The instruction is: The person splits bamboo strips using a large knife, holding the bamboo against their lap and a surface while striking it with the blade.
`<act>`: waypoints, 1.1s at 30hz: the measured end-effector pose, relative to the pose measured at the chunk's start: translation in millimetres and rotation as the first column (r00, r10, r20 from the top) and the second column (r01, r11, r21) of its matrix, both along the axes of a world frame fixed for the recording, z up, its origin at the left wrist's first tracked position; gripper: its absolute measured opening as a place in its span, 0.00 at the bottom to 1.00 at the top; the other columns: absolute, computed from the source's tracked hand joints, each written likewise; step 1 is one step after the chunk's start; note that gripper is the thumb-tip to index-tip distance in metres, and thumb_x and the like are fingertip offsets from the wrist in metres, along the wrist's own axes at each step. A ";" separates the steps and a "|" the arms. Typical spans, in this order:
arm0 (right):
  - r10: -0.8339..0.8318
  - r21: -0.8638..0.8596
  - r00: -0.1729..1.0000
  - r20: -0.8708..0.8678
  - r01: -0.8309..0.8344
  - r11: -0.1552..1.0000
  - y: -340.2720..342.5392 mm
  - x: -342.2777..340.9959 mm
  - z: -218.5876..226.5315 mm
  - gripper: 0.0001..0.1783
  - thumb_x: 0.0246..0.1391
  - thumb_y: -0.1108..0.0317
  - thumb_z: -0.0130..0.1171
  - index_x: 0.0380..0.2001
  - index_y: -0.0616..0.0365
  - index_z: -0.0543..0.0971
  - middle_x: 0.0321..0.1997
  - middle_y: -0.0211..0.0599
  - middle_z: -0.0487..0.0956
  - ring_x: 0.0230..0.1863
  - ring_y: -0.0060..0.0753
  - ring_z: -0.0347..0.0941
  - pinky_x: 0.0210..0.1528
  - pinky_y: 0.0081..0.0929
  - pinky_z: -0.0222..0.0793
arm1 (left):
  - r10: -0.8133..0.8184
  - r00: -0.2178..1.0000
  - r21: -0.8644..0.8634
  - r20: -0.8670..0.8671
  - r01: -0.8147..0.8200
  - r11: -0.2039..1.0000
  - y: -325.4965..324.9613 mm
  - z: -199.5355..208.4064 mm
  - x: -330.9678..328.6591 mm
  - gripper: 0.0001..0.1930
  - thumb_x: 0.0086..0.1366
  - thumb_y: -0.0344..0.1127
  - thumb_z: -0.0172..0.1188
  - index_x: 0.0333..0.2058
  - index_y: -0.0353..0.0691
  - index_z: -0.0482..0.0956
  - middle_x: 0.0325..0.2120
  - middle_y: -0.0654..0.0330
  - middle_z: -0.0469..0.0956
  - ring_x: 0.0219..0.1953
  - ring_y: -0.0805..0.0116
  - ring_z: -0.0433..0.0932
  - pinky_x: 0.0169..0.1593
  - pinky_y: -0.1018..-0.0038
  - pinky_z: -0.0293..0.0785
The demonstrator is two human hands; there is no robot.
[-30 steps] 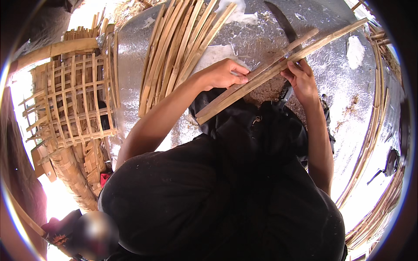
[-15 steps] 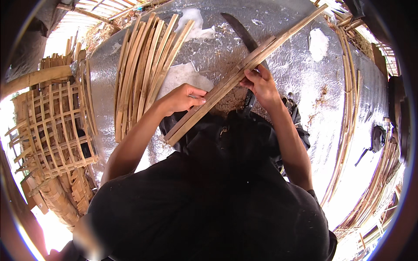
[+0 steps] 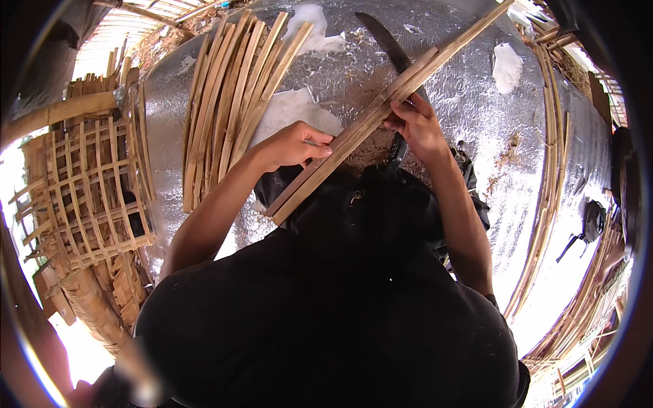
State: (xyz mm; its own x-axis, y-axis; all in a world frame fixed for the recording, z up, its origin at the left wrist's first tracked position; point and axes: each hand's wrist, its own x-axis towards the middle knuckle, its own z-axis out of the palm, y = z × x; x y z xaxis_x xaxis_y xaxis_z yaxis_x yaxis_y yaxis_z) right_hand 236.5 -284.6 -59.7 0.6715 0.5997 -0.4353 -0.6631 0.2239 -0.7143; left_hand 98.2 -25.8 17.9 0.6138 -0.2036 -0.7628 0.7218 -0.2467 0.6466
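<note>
All around the curved knife (image 3: 390, 47) spreads a silvery sheet (image 3: 469, 78), wrinkled and blotched with pale patches. Far off to the knife's left sits a bamboo lattice (image 3: 85, 183), and between it and the knife lies a bundle of loose slats (image 3: 235, 95). Right over the knife, slanting across its blade, is the pair of slats (image 3: 360, 129) the person is handling, one darker, one paler, running side by side. From where I stand they look light for their length and stiff, dry rather than slippery; I'd expect rough edges that could splinter. The flat sides near the middle seem the best hold, since the long ends would likely swing if taken by a tip. The hands are apart. The right hand (image 3: 417, 129), just to the knife's right, has thumb and fingers clamped on the slats near mid-length. The left hand (image 3: 294, 145), to the knife's left, has bent fingertips at their upper edge; whether it truly pinches them, I can't tell.
</note>
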 end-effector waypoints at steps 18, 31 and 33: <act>-0.042 -0.016 0.999 0.009 0.042 0.999 8.8 -0.1 13.8 0.22 0.60 0.74 0.60 0.58 0.61 0.73 0.48 0.36 0.81 0.46 0.34 0.81 0.45 0.31 0.80 | 0.030 0.999 -0.002 -0.020 -0.030 1.000 2.9 2.5 0.3 0.23 0.68 0.39 0.65 0.58 0.35 0.78 0.48 0.56 0.82 0.49 0.68 0.80 0.46 0.68 0.81; -0.037 -0.074 0.999 0.018 0.038 0.997 7.5 1.6 20.2 0.26 0.60 0.72 0.64 0.60 0.60 0.70 0.48 0.34 0.79 0.47 0.29 0.79 0.45 0.27 0.77 | 0.079 0.996 0.023 -0.044 -0.078 0.997 -4.2 4.1 3.6 0.21 0.67 0.37 0.66 0.57 0.37 0.80 0.50 0.57 0.82 0.49 0.68 0.80 0.47 0.67 0.80; -0.032 -0.067 0.999 0.029 0.034 0.997 6.1 2.6 14.6 0.26 0.59 0.72 0.65 0.60 0.60 0.71 0.48 0.34 0.79 0.46 0.29 0.79 0.45 0.27 0.78 | 0.071 0.996 0.001 -0.054 -0.071 0.997 -4.1 3.0 4.1 0.21 0.67 0.38 0.66 0.57 0.37 0.80 0.50 0.56 0.82 0.49 0.68 0.80 0.47 0.67 0.81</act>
